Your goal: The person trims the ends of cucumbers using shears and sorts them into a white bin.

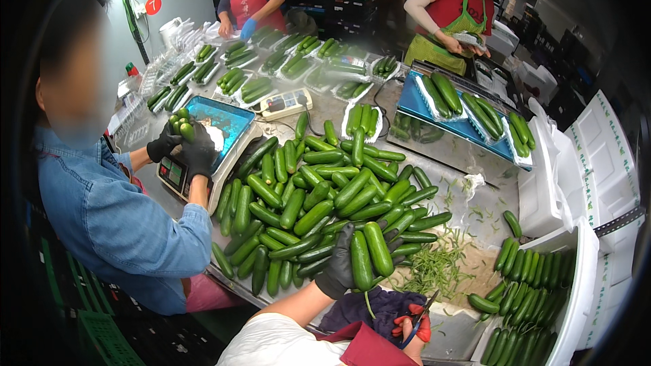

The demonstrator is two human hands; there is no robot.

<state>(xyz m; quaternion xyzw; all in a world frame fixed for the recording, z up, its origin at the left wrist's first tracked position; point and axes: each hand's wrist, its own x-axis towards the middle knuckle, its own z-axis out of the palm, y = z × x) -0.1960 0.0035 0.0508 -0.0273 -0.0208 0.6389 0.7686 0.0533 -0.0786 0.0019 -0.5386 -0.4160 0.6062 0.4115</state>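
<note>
My left hand (339,267), in a black glove, holds two green cucumbers (378,250) side by side over the front of a large cucumber pile (315,188). From one of them a thin stem (368,306) hangs down. My right hand (414,330), with red coverings on its fingers, grips a pair of scissors (421,316), blades pointing up and away. The scissors are apart from the held cucumbers. Between my hands lies a dark purple cloth (374,305). Cut green stems (432,264) are heaped just beyond the scissors.
White foam box (585,264) of cucumbers, right. Beside me, a black-gloved co-worker (127,203) holds small cucumbers over a blue-topped scale (224,117). Trays (255,89) of cucumbers cover the table's far side. A second blue-topped stand (422,112) bears packs. Two more people work opposite.
</note>
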